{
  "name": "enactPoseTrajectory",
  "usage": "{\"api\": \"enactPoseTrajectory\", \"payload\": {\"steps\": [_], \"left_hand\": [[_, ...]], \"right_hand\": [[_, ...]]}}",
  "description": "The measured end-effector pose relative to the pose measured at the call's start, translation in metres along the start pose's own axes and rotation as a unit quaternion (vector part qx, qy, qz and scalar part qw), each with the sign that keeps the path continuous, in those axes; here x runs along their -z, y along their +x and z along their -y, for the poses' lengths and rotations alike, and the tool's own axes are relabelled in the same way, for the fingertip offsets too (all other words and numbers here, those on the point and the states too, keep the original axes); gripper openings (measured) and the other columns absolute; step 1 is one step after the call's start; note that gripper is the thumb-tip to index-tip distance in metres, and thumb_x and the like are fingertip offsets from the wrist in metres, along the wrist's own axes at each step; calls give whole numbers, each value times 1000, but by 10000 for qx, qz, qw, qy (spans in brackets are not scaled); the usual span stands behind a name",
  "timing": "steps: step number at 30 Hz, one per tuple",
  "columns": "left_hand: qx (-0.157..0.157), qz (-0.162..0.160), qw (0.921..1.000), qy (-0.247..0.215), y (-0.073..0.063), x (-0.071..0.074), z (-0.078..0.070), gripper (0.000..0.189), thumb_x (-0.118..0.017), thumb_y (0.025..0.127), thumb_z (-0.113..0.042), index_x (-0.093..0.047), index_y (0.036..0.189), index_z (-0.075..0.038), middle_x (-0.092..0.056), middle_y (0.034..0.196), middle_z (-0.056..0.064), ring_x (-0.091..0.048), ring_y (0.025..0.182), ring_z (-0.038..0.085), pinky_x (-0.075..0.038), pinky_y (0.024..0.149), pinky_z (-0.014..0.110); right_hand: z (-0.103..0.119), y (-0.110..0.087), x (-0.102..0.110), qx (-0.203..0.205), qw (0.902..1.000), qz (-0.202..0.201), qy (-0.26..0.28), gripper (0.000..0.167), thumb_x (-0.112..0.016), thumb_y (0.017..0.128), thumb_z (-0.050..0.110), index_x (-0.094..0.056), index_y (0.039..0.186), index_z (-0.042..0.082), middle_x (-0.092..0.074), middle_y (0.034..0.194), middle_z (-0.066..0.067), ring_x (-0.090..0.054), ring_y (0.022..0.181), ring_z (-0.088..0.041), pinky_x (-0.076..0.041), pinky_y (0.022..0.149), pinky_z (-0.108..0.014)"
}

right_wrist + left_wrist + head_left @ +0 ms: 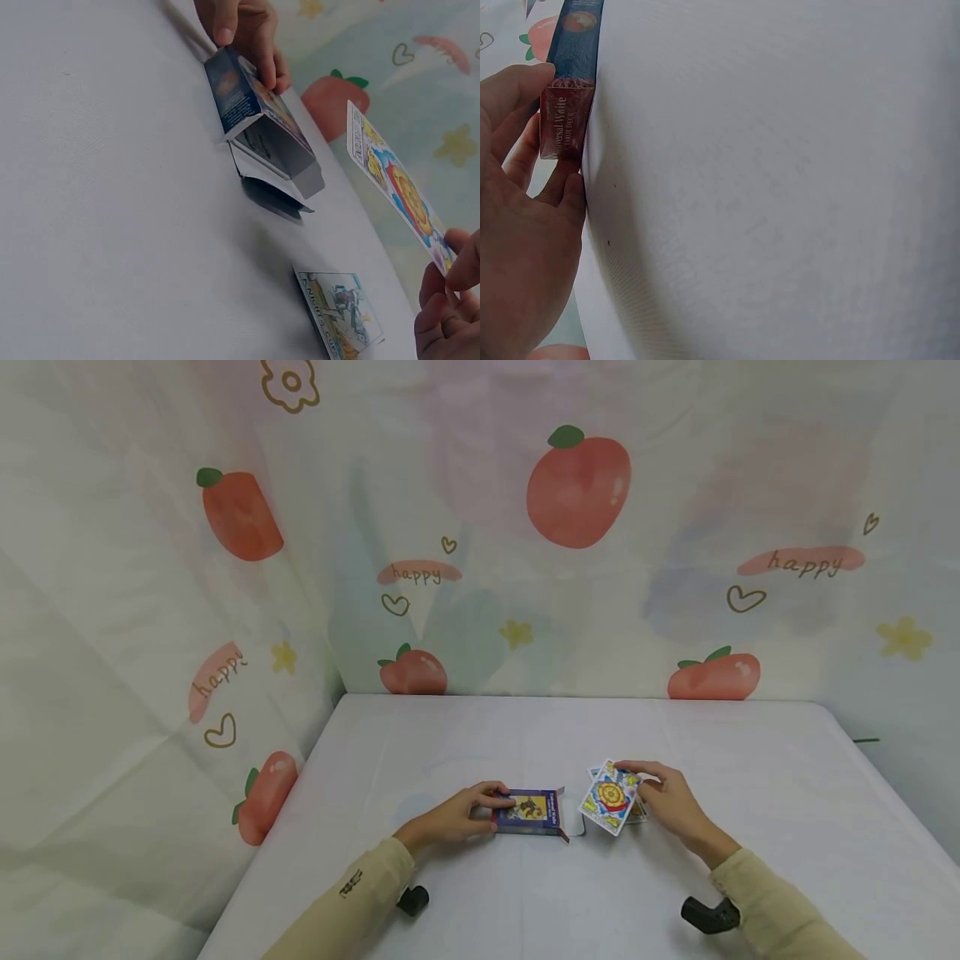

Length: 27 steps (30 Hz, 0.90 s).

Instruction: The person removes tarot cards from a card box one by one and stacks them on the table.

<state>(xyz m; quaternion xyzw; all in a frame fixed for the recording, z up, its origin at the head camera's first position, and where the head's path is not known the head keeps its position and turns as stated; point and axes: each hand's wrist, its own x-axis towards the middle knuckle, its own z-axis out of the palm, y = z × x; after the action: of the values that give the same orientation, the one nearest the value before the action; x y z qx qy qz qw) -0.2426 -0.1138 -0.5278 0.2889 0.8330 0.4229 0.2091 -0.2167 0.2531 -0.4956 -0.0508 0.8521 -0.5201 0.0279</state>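
Note:
My left hand point(457, 814) grips the closed end of a blue tarot card box point(528, 811) lying on the table, its thumb and fingers on opposite sides in the left wrist view. The box's right end is open, flaps out, and its hollow inside shows in the right wrist view. My right hand point(672, 803) pinches a tarot card point(609, 797) with a round yellow wheel by its edge, tilted in the air. Below that card lies a stack of tarot cards point(341, 311), a knight card on top, just right of the box's open flap.
The white-covered table point(525, 893) reaches back to a fruit-printed cloth backdrop point(480, 510), with the same cloth at the left side. Black pieces point(708, 915) jut out beside both wrists.

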Motion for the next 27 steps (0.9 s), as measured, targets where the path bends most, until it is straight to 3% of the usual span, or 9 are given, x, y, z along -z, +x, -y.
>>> {"api": "enactPoseTrajectory", "payload": {"steps": [5,16,22,27], "left_hand": [[54,-30,10000,-9,0,-1,1,47,-66,97,-11,-60,142,-21,-42,154,0,-29,152,25,-23,125,54],[0,-26,10000,-9,1,-1,2,46,-65,97,-11,-60,142,-20,-43,154,0,-30,151,24,-24,125,54],[2,-22,10000,-26,1,-1,2,46,-66,97,-10,-60,142,-20,-43,154,0,-30,152,25,-23,125,54],[27,-13,10000,-37,1,-1,2,46,-65,97,-10,-60,142,-20,-42,155,1,-29,152,25,-23,125,54]], "right_hand": [[-1,3,5,-64,9998,-65,-184,46,-39,98,-4,-60,138,0,-48,148,-28,-50,122,-32,-48,76,-18],[-1,7,12,-259,9994,-43,-208,40,-40,101,1,-62,135,-4,-49,144,-28,-45,133,-39,-48,82,-18],[-2,9,18,79,9993,327,-139,40,-44,100,-1,-59,137,-4,-49,147,-28,-50,130,-38,-54,86,-23],[-5,10,24,342,9962,797,15,40,-48,101,0,-57,140,-4,-46,149,-28,-50,132,-36,-54,90,-20]]}}
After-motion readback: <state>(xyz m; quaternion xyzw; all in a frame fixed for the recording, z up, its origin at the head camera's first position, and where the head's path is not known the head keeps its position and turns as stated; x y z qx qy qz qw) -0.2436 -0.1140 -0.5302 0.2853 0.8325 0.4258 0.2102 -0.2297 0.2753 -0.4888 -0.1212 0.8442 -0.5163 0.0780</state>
